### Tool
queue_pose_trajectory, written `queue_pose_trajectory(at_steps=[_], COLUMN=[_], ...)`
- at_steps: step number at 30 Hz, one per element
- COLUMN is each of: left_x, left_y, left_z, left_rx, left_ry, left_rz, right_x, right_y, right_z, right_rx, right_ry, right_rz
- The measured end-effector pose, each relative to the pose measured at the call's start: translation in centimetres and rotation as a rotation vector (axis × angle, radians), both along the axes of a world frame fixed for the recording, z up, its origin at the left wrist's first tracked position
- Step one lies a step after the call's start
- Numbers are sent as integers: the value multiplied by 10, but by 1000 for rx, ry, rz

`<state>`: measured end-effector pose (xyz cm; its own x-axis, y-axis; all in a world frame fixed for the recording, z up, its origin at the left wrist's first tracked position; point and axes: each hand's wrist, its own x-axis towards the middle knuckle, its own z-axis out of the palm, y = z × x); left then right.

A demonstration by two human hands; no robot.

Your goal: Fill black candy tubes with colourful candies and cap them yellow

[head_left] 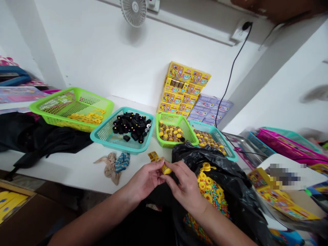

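My left hand [151, 176] and my right hand [183, 181] meet in front of me, fingers closed on one small yellow capped bottle [166, 169]. A printed yellow label [153, 156] sticks out past my left fingertips; whether it is attached to the bottle I cannot tell. Under my right forearm lies an open black plastic bag [241, 184] with colourful candy beads [217, 198] and yellow rings [202, 184]. Just beyond, a small green basket [164, 143] holds several brown bottles with yellow caps [170, 132].
A teal basket [99, 136] holds black cylinders [132, 123]; a larger green basket [38, 106] holds yellow pieces [88, 118]. A crumpled cloth [112, 167] lies left of my hands. Yellow boxes [176, 97] are stacked at the wall. A black cable [230, 75] hangs at right.
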<state>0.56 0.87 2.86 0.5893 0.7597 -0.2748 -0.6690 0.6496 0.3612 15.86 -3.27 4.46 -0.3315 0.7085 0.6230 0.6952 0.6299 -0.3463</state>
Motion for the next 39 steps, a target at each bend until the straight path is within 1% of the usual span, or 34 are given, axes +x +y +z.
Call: queue_pose_trajectory(at_steps=[4,6,9,11,16,21,24,28,31,33,35,36,39], left_x=[5,7,7,7,9,15,14,12,12,12,10,9,4], left_y=[4,5,4,3,0,-5,-4,-2,-3,-3,-2,-1,4], left_z=[-2,-2,-3,-4,-6,-6,-8,-11,-13,-15,-18,-20,-24], left_rx=[-102,-113,-101,-100,-79,-41,-22,-5,0,32,91,117,176], left_ry=[-19,-12,15,11,64,104,95,92,95,106,143,167,208], left_rz=[7,12,10,23,76,71,66,38,50,62,84,90,41], right_x=[0,1,2,2,1,2,3,4,5,5,3,1,-5], right_y=[2,3,5,7,11,14,16,16,16,16,16,17,22], right_z=[-3,-2,1,1,-2,2,3,0,-1,-3,-6,-7,-10], right_rx=[81,40,-68,-101,-139,-113,-103,-135,-150,-187,-262,-305,-396], right_ry=[-78,-35,90,119,139,169,166,184,175,158,159,162,117], right_rz=[-27,-31,-6,14,46,30,49,73,80,88,61,24,-112])
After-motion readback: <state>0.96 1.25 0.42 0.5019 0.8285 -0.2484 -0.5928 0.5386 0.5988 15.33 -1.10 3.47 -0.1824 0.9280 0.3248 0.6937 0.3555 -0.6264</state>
